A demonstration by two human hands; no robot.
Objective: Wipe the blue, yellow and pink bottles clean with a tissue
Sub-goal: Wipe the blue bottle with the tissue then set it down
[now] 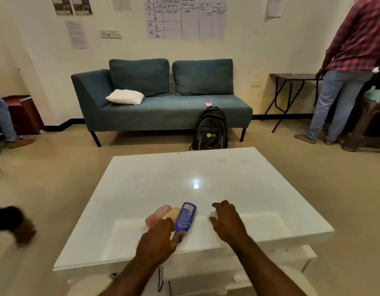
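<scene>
Three bottles lie side by side on the white table, near its front edge: a pink bottle on the left, a yellow bottle in the middle and a blue bottle on the right. My left hand rests over their near ends. Its fingers are spread and its thumb touches the blue bottle's cap end. To the right of the bottles, my right hand lies palm down on the table. Its fingers curl over a small white tissue that is mostly hidden under it.
A black backpack leans against a teal sofa beyond the table. A person in a plaid shirt stands at the far right by a folding table. Another person's blurred hand is at the left edge.
</scene>
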